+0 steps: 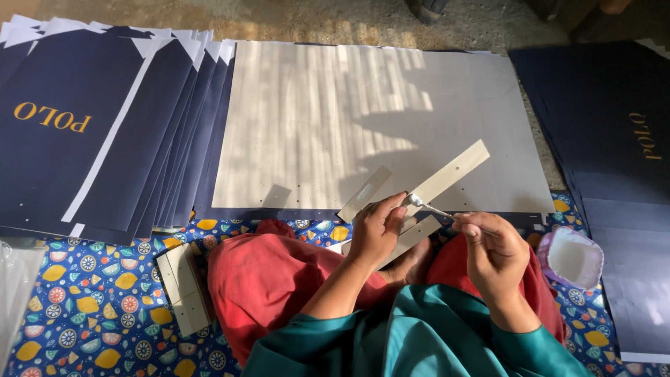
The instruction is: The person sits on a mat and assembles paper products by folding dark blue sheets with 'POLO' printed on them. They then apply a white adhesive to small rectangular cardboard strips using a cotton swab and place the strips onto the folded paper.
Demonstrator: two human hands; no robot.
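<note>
My left hand [375,230] grips several long grey cardboard strips [447,173] fanned out above my lap. My right hand [492,248] pinches a thin stick [433,208] whose white-coated tip touches the near end of the longest strip. Both hands hover over my red-clad knees [269,276]. A large grey board [363,126] lies flat just beyond the strips. A small purple-rimmed tub of white paste [574,257] sits to the right of my right hand.
A fanned stack of dark navy printed sheets [105,126] lies at the left, another navy stack [607,119] at the right. A bundle of short cardboard strips [183,286] rests on the patterned blue mat [91,307] by my left knee.
</note>
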